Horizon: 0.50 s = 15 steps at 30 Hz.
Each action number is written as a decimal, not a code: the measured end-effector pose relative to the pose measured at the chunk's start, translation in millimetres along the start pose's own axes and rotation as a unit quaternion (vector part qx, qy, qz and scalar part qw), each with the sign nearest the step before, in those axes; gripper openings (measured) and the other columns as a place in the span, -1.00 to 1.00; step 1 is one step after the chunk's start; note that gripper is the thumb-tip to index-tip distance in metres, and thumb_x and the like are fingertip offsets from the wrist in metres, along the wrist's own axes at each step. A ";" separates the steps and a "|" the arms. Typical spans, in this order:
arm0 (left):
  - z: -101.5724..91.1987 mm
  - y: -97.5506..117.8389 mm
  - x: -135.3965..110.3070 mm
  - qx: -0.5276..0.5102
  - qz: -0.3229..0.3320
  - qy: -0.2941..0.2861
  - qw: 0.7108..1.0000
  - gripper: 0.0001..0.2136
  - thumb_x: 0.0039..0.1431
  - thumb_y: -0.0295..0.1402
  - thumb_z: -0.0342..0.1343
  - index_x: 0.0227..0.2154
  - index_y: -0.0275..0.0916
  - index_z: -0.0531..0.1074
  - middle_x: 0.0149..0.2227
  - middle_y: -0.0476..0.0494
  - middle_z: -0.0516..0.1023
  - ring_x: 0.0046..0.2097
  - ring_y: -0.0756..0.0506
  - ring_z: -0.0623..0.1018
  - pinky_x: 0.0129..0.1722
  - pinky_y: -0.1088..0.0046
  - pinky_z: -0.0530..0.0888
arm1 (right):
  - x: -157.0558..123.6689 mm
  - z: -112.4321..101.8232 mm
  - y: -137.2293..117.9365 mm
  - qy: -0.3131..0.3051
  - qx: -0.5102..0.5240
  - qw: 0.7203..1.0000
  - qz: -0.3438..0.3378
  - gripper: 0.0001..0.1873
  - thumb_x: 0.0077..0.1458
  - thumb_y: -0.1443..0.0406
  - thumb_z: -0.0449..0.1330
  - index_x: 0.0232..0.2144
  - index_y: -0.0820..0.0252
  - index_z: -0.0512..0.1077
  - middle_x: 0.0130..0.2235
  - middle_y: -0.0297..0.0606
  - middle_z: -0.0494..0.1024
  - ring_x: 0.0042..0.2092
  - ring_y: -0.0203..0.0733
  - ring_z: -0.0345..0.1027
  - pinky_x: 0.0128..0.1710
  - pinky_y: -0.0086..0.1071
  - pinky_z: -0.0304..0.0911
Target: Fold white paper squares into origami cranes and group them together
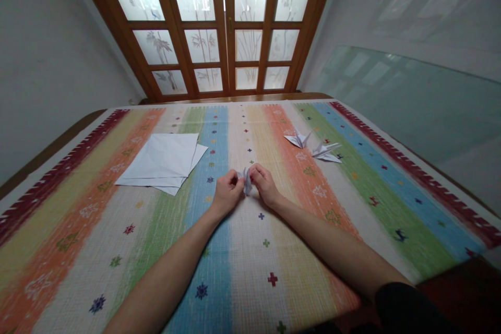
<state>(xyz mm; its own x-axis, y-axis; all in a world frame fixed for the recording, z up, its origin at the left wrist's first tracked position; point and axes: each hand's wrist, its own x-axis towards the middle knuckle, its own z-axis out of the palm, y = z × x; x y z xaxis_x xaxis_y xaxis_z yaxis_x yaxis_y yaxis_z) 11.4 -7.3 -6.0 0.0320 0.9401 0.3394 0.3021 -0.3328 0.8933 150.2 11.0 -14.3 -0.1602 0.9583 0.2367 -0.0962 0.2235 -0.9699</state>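
Note:
My left hand (227,191) and my right hand (265,183) meet at the middle of the table, both pinching a small folded piece of white paper (246,179) held just above the striped cloth (274,250). The paper is mostly hidden by my fingers, so its shape is hard to tell. A stack of flat white paper sheets (162,160) lies to the left of my hands. Two finished white paper cranes sit to the right and farther back, one (298,139) on the orange stripe and another (326,152) beside it.
The table wears a multicoloured striped cloth with small star and cross motifs. Behind it stands a wooden door with frosted glass panes (230,26). A glass panel (410,104) leans along the right wall.

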 end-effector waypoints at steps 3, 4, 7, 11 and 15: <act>1.0 0.1 -3.7 0.062 0.024 -0.009 0.998 -0.76 0.03 -0.30 0.06 -0.67 -0.20 0.20 -0.66 0.10 0.22 -0.56 0.04 0.23 -0.51 0.51 0.18 | -0.9 -0.7 -3.7 0.017 -0.029 0.999 0.003 -0.48 -0.05 -0.18 0.17 -0.59 0.12 0.23 -0.57 -0.42 0.25 -0.50 -0.31 0.12 -0.49 -0.41 0.11; 1.5 0.2 -5.0 0.072 0.031 -0.013 0.997 -0.78 0.02 -0.32 0.07 -0.66 -0.20 0.22 -0.65 0.10 0.25 -0.56 0.05 0.24 -0.50 0.52 0.20 | -1.5 -0.8 -5.1 0.014 -0.039 0.999 0.002 -0.50 -0.07 -0.14 0.19 -0.60 0.12 0.24 -0.58 -0.41 0.26 -0.51 -0.31 0.12 -0.49 -0.42 0.10; 3.0 -0.1 -7.4 0.059 0.044 -0.008 0.997 -0.90 -0.03 -0.38 0.11 -0.55 -0.20 0.28 -0.59 0.09 0.35 -0.52 0.04 0.35 -0.47 0.53 0.29 | -2.2 -0.8 -8.6 0.000 -0.056 0.998 0.005 -0.57 -0.09 -0.05 0.23 -0.62 0.14 0.26 -0.59 -0.42 0.28 -0.52 -0.33 0.11 -0.51 -0.42 0.06; 4.0 -2.2 -6.9 0.019 0.062 0.003 0.998 -0.75 -0.03 -0.44 0.09 -0.22 -0.18 0.33 -0.50 0.09 0.44 -0.47 0.02 0.46 -0.42 0.54 0.38 | 0.1 -0.9 -11.8 -0.019 -0.036 0.999 0.015 -0.56 -0.04 -0.04 0.18 -0.65 0.13 0.22 -0.62 -0.45 0.21 -0.55 -0.34 0.06 -0.51 -0.42 0.04; 4.8 -3.7 -7.6 0.020 0.077 0.001 0.997 -0.71 -0.03 -0.47 0.10 -0.18 -0.18 0.30 -0.44 0.06 0.49 -0.40 0.01 0.53 -0.37 0.52 0.42 | 0.9 0.3 -12.4 -0.021 -0.047 0.998 0.031 -0.52 -0.05 -0.10 0.17 -0.64 0.13 0.22 -0.62 -0.45 0.21 -0.55 -0.34 0.06 -0.53 -0.42 0.03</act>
<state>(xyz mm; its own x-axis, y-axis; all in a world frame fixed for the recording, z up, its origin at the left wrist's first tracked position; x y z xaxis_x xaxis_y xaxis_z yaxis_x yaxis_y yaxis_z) 14.6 -12.8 -13.2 0.0783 0.8782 0.4718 0.3318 -0.4693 0.8183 151.0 9.1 -2.0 -0.2045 0.9630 0.1755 0.0070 0.1808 -0.9835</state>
